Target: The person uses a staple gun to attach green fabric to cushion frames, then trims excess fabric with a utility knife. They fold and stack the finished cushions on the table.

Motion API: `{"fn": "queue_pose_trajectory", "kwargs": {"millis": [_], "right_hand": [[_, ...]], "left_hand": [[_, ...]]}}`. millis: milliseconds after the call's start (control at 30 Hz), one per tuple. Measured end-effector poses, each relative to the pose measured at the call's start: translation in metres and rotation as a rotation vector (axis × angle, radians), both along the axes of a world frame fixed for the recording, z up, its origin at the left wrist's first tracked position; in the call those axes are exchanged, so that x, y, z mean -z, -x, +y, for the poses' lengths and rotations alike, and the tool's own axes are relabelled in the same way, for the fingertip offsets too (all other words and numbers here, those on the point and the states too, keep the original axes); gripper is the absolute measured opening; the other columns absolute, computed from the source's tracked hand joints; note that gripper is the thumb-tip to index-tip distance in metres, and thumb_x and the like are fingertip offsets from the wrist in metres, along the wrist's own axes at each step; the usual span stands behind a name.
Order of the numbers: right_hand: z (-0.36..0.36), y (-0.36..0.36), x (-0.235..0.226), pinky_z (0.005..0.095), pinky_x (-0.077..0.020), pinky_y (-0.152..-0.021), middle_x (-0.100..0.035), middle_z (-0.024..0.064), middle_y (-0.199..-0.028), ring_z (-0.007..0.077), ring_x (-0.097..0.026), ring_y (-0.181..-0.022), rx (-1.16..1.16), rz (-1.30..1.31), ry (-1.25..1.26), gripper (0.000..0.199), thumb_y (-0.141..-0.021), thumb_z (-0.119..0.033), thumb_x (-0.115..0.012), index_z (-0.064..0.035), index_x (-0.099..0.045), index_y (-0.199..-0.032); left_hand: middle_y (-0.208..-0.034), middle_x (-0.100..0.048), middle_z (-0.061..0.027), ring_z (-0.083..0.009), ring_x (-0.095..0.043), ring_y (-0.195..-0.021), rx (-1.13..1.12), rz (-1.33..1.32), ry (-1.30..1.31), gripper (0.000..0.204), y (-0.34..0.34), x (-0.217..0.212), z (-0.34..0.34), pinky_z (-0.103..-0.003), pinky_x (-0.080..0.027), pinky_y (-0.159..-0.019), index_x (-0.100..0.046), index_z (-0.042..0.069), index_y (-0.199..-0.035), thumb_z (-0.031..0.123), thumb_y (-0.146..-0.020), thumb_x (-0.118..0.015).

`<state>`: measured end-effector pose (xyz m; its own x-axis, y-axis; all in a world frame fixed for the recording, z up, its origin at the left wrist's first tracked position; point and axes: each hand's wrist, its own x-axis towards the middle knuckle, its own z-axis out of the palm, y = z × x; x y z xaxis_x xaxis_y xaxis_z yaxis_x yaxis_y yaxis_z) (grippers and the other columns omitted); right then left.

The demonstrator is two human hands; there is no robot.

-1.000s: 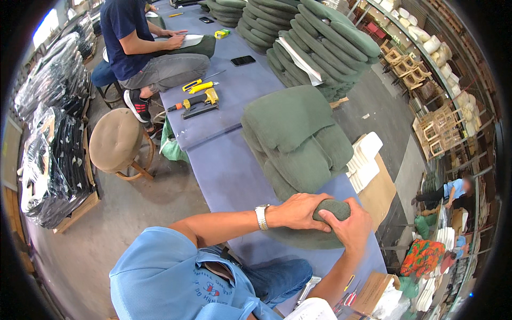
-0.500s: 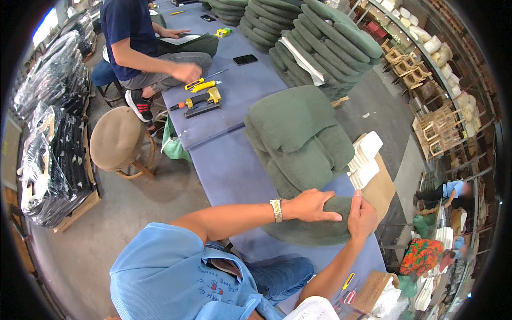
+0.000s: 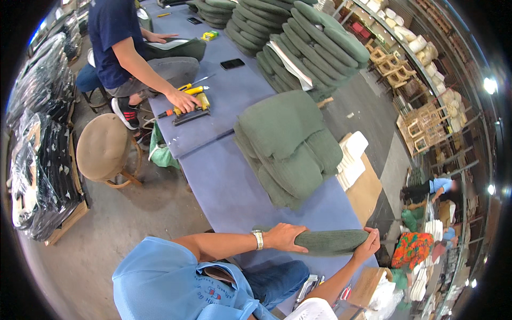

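Observation:
A dark green fabric-covered cushion (image 3: 333, 242) is held up at the near edge of the blue-topped table (image 3: 218, 194), tilted so that mostly a long narrow side shows. My left hand (image 3: 288, 237), with a watch at the wrist, grips its left end, thumb on the near side. My right hand (image 3: 368, 244) is closed round the right end. Just beyond lies a pile of similar green cushions (image 3: 288, 122). White curved pieces (image 3: 352, 157) rest on brown cardboard at the pile's right.
A co-worker's hand (image 3: 184, 100) is on a yellow staple gun (image 3: 204, 101) farther along the table. Tall cushion stacks (image 3: 314, 50) stand at the back, near a phone (image 3: 232, 64). A round stool (image 3: 104, 146) is at the left, an open carton (image 3: 368, 285) at the near right.
My hands have turned the cushion from showing its broad face to standing more on edge, and moved it slightly nearer. The co-worker's hand has come down onto the staple gun.

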<state>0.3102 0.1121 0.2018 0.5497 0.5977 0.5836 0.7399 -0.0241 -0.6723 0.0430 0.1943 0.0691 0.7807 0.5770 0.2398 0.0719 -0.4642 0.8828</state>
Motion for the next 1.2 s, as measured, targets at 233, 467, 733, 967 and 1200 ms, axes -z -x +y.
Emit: {"fn": "queue_pose_trajectory", "kwargs": {"millis": [233, 467, 733, 967, 1200], "right_hand": [[-0.029, 0.014, 0.006, 0.0331, -0.0458, -0.071, -0.067, 0.0089, -0.081, 0.0164, -0.059, -0.075, 0.121, 0.067, -0.020, 0.045, -0.109, -0.030, -0.044, 0.0030, -0.067, -0.088], [-0.076, 0.043, 0.004, 0.0333, -0.0467, -0.073, -0.070, 0.0109, -0.083, 0.0173, -0.060, -0.078, 0.254, 0.096, -0.007, 0.048, -0.110, -0.032, -0.043, 0.0033, -0.070, -0.091], [-0.132, 0.062, 0.014, 0.0368, -0.0496, -0.078, -0.069, 0.0131, -0.084, 0.0209, -0.062, -0.080, 0.494, 0.177, -0.009, 0.059, -0.111, -0.043, -0.039, 0.0047, -0.069, -0.094], [-0.066, 0.104, -0.051, 0.0472, -0.0532, -0.085, -0.076, 0.0234, -0.106, 0.0407, -0.072, -0.095, 0.408, -0.085, 0.625, 0.058, -0.113, -0.038, -0.032, 0.0035, -0.072, -0.117], [-0.030, 0.173, -0.066, 0.0394, -0.0558, -0.088, -0.076, 0.0209, -0.108, 0.0313, -0.075, -0.095, -0.138, -0.008, 0.252, 0.041, -0.104, -0.031, -0.061, 0.0038, -0.070, -0.123]], "left_hand": [[-0.116, -0.074, -0.0166, -0.0359, -0.072, -0.105, 0.045, -0.044, -0.004, 0.074, 0.012, 0.015, -0.009, -0.046, -0.058, -0.090, -0.062, 0.008, -0.135, 0.057, -0.083, -0.079], [-0.126, -0.071, -0.0145, -0.0341, -0.069, -0.114, 0.135, -0.038, -0.094, 0.076, 0.031, 0.043, -0.007, -0.045, -0.055, -0.098, -0.061, 0.008, -0.136, 0.056, -0.080, -0.083], [-0.132, -0.068, -0.0145, -0.0341, -0.066, -0.117, 0.365, 0.086, -0.101, 0.085, 0.019, 0.035, 0.012, -0.047, -0.051, -0.102, -0.060, 0.006, -0.139, 0.059, -0.077, -0.084], [-0.127, -0.067, -0.0181, -0.0376, -0.066, -0.110, 0.063, -0.288, -0.198, 0.077, -0.007, -0.051, 0.001, -0.047, -0.051, -0.098, -0.056, 0.003, -0.144, 0.057, -0.092, -0.071], [-0.102, -0.072, -0.0097, -0.0300, -0.070, -0.084, -0.148, -0.415, -0.300, 0.054, 0.023, -0.117, 0.018, -0.040, -0.057, -0.075, -0.070, 0.008, -0.125, 0.052, -0.094, -0.070]]}}
